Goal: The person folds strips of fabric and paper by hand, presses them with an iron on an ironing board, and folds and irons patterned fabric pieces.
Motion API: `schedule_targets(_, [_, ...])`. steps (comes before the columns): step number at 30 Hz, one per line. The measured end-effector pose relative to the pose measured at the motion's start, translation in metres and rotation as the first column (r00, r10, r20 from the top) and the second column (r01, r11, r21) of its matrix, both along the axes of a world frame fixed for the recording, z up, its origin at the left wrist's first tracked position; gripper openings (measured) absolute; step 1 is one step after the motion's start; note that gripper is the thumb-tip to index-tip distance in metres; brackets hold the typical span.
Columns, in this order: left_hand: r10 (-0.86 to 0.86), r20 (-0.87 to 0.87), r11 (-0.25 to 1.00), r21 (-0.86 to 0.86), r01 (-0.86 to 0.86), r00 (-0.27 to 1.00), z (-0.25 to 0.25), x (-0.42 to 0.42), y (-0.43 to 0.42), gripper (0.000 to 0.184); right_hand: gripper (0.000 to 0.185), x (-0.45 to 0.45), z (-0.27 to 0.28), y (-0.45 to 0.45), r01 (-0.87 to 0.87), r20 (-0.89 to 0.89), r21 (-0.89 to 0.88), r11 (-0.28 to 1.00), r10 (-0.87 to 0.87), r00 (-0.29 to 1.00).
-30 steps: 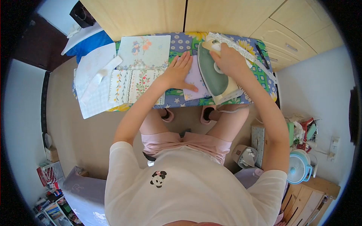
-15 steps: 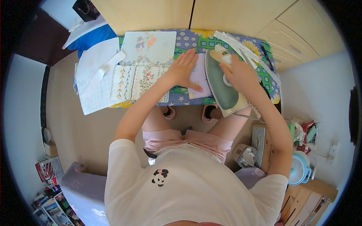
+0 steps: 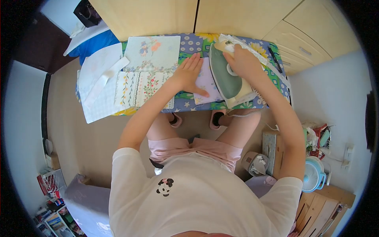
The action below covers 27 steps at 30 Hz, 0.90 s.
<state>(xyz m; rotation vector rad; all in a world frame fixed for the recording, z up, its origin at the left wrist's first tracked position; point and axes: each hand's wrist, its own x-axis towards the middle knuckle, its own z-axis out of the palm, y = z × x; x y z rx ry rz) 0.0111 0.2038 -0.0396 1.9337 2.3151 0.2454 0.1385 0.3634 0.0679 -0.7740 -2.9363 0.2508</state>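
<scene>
My left hand (image 3: 187, 77) lies flat with fingers outstretched along the left side of a lavender, flower-printed piece of fabric (image 3: 205, 87). My right hand (image 3: 245, 65) is wrapped round the handle of a cream and green iron (image 3: 222, 75). The iron's nose points away from me, and it covers the right part of the lavender fabric; its soleplate is hidden. Just left of my left hand is a cream fabric piece with embroidered-looking flower stripes (image 3: 144, 89). Beyond it lies a pale piece printed with a small figure and flowers (image 3: 158, 49).
A patterned blue and green cover (image 3: 189, 103) spreads over the ironing surface. White pieces (image 3: 96, 94) lie at its left, a white patterned strip (image 3: 252, 47) and a black pen-like object (image 3: 275, 59) at its right. Cabinets (image 3: 237, 17) stand behind; the iron's cord (image 3: 242, 115) hangs near my right leg.
The iron, in my right hand, has moved away from me and a little left, over more of the lavender fabric. My left hand stays flat on it. The whole view has shifted slightly.
</scene>
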Motion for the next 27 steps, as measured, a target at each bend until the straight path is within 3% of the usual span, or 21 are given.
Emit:
schedule_targets(24, [0.002, -0.013, 1.000, -0.026, -0.002, 1.000, 0.009, 0.001, -0.001, 0.128, 0.049, 0.072, 0.021, -0.012, 0.030, 0.110, -0.121, 0.992, -0.017, 0.994])
schedule_targets(26, [0.001, 0.019, 1.000, -0.027, 0.000, 1.000, 0.011, 0.001, -0.003, 0.129, 0.053, 0.080, 0.021, -0.002, -0.025, -0.097, -0.190, 0.981, 0.006, 0.995])
schedule_targets(27, [0.004, 0.016, 1.000, -0.020, -0.004, 1.000, 0.012, 0.000, -0.003, 0.129, 0.053, 0.082, 0.023, 0.001, -0.029, -0.100, -0.183, 0.983, 0.011, 0.995])
